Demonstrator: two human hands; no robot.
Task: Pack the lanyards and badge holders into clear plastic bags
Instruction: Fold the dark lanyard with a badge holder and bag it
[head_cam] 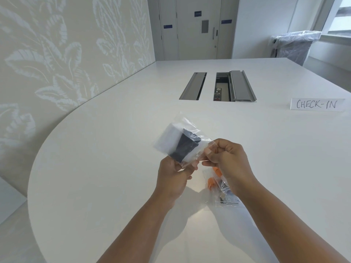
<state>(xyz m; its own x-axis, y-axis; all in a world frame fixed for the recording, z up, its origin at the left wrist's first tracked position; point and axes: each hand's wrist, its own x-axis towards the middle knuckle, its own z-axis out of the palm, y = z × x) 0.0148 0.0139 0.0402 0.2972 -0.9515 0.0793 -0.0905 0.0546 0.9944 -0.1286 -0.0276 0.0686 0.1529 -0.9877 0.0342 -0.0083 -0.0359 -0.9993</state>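
Two hands are closed on one clear plastic bag, which is held in the air over the near middle of the white table. Inside the bag a dark lanyard is seen folded into a bundle, with a white piece lying against it on the side toward the table's curved left edge; whether that piece is a badge holder cannot be told. The bag is tilted, its closed end pointing away and to the left. Its near edge is pinched between the thumb and fingers of the left hand. The same edge is pinched further along by the right hand, whose fingers are curled tightly over the plastic.

Under the right wrist a second clear bag is laid flat on the table, with an orange piece and some darker items showing through it; its contents are partly hidden by the arm.

Toward the far edge two cable hatches are set into the table side by side: the left hatch is closed, the right hatch stands open with its grey lid folded over to the right. Near the right edge a white sign lettered CHECK-IN is stood upright. A leaf-patterned wall runs along the left edge, and a pale door is seen beyond the far edge.
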